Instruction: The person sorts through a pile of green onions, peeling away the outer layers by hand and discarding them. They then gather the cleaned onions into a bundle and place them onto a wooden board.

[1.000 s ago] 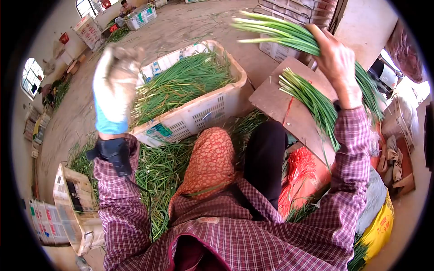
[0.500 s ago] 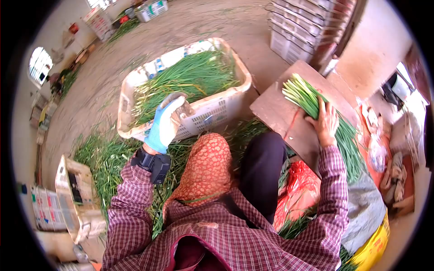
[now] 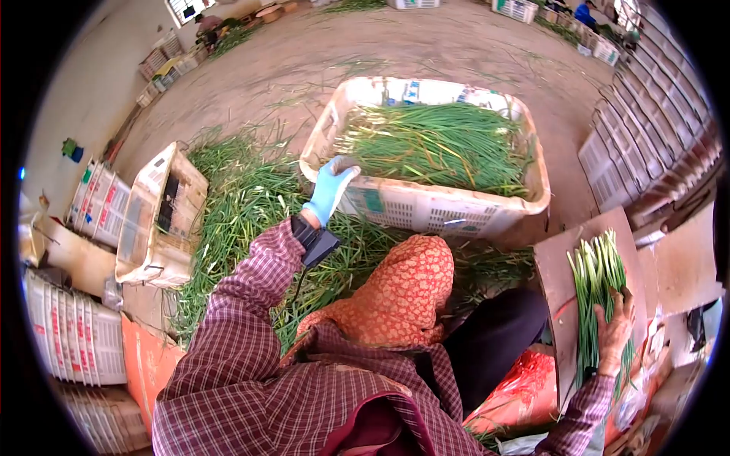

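My left hand (image 3: 333, 188), in a blue and white glove with grey fingers, is at the near left corner of a white plastic crate (image 3: 449, 216). Its fingers look curled; what they hold, if anything, is hidden. Long green onions (image 3: 449, 144) fill the crate, white ends to the left. On the right, my bare right hand (image 3: 614, 330) grips a bunch of green onions (image 3: 597, 273) lying on a brown board (image 3: 553, 266). The white ends point away from me, and the leaves run down beneath my hand.
Loose green leaves (image 3: 243, 220) cover the floor at left and before my knees. A pale crate (image 3: 156, 220) tilts at far left, near stacked crates (image 3: 76, 327). More stacked crates (image 3: 646, 114) stand at right. People work in the background.
My view has turned left, so the crate and board appear further right. My left hand has shifted toward the crate's left corner. My right hand stays on the bunch of green onions.
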`<state>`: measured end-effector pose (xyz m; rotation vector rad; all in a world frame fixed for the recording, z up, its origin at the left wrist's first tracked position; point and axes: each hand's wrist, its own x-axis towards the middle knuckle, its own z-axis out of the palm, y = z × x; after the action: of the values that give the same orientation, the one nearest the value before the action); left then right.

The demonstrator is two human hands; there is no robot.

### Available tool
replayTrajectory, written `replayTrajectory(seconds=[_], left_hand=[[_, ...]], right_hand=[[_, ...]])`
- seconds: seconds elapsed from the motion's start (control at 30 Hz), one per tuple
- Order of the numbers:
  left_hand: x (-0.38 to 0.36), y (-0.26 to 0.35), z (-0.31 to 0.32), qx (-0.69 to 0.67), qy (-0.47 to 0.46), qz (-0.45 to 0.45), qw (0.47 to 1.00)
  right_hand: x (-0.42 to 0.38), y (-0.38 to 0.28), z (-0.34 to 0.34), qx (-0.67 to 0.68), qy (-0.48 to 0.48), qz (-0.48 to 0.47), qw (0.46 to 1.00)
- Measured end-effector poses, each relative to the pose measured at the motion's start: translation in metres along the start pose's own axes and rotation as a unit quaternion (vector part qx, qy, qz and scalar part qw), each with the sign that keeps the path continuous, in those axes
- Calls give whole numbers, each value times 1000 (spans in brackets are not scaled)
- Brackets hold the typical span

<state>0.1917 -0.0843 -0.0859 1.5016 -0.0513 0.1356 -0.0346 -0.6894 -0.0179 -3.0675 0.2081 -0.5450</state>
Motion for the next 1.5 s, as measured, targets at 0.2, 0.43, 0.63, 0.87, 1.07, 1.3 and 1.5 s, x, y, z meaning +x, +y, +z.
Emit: replayTrajectory(seconds=[0.2,0.43,0.63,0.87,1.07,1.3,1.5], left_hand=[[49,-30,-61,451,103,142,875],[82,-48,-78,553,155,158,803],[76,-41,-74,525,146,128,828],[71,-34,-69,490,157,138,847],[73,-30,-66,485,148,141,850],[73,-25,-63,483,148,148,850],[75,-26,-62,512,134,135,838]], right_hand=[[94,-149,-35,168,22,-112,979],[235,-354,79,194,8,-306,932],[316,-486,200,116,-82,-311,940],[389,-536,255,44,-153,-372,914],[413,-553,271,-21,-322,-412,852],[453,-528,291,288,-272,-372,839],[486,-556,291,326,-74,-348,876]])
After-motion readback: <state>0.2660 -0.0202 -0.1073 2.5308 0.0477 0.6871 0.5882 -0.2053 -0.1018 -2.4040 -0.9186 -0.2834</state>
